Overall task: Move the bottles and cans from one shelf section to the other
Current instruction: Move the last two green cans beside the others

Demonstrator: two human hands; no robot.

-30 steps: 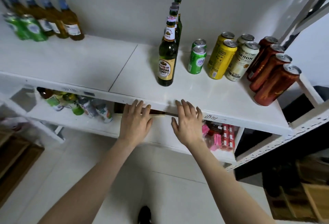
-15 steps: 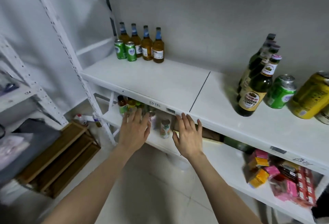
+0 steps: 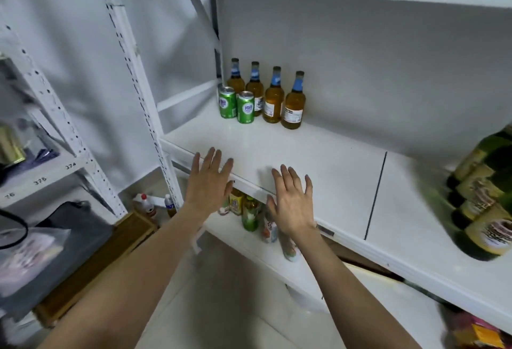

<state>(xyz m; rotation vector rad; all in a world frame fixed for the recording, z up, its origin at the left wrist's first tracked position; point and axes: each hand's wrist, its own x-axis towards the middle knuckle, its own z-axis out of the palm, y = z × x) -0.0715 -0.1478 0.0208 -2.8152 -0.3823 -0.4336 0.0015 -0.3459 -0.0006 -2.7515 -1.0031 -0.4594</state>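
Several amber bottles with blue neck labels (image 3: 293, 102) stand at the back left of the white shelf (image 3: 318, 165), with two green cans (image 3: 245, 107) in front of them. Dark green bottles (image 3: 487, 204) stand at the right edge, on the other section past a dark seam (image 3: 374, 196). My left hand (image 3: 208, 182) and my right hand (image 3: 293, 202) hover side by side over the shelf's front edge, fingers spread, holding nothing.
A lower shelf holds small bottles (image 3: 250, 214) under my hands and coloured packets (image 3: 482, 335) at the bottom right. A white perforated upright (image 3: 135, 85) stands on the left. Wooden crates (image 3: 110, 249) sit on the floor beside a second rack (image 3: 52, 171).
The view has swung left, from the cans on the right section to the left section. Both hands stayed open and together, and now reach over the shelf edge.
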